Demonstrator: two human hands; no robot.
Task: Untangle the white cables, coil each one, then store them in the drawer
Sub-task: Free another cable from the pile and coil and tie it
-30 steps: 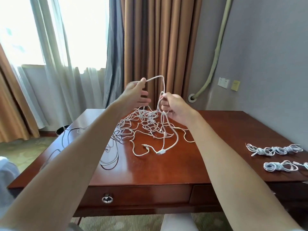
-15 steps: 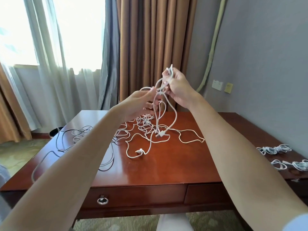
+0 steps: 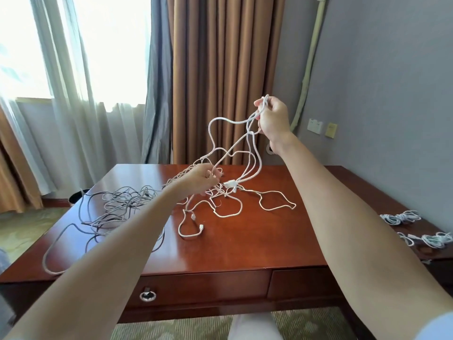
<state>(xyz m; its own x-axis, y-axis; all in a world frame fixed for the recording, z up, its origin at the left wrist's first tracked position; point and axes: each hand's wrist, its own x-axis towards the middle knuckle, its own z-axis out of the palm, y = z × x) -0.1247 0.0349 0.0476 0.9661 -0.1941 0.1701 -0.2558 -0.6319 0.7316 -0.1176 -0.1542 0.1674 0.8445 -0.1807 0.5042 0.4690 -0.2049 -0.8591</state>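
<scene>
- right hand (image 3: 273, 119): raised well above the desk (image 3: 245, 249), fingers curled round a gathered bunch of loops of one white cable (image 3: 221, 121), which hangs down toward the left hand.
- left hand (image 3: 199, 180): low, just above the desk top, fingers curled round strands where the lifted cable meets the tangle (image 3: 127, 204); which strand it pinches cannot be told.
- tangle: white and grey cables spread over the left half of the desk, some loops trailing to the near edge; loose white loops and a connector (image 3: 230, 184) lie at the centre.
- coiled cables (image 3: 402, 217): finished bundles rest at the right end of the desk, well apart from the tangle.
- drawer (image 3: 196, 288): closed, under the front edge, ring pull (image 3: 147, 295) visible.
- step in hand, as judged: freeing one cable from the mass.
- method: keep the right hand's loops together; let the left hand feed slack rather than pull hard, since tension would tighten any knot; follow the strand toward its connector and pass that end back through the crossings.
</scene>
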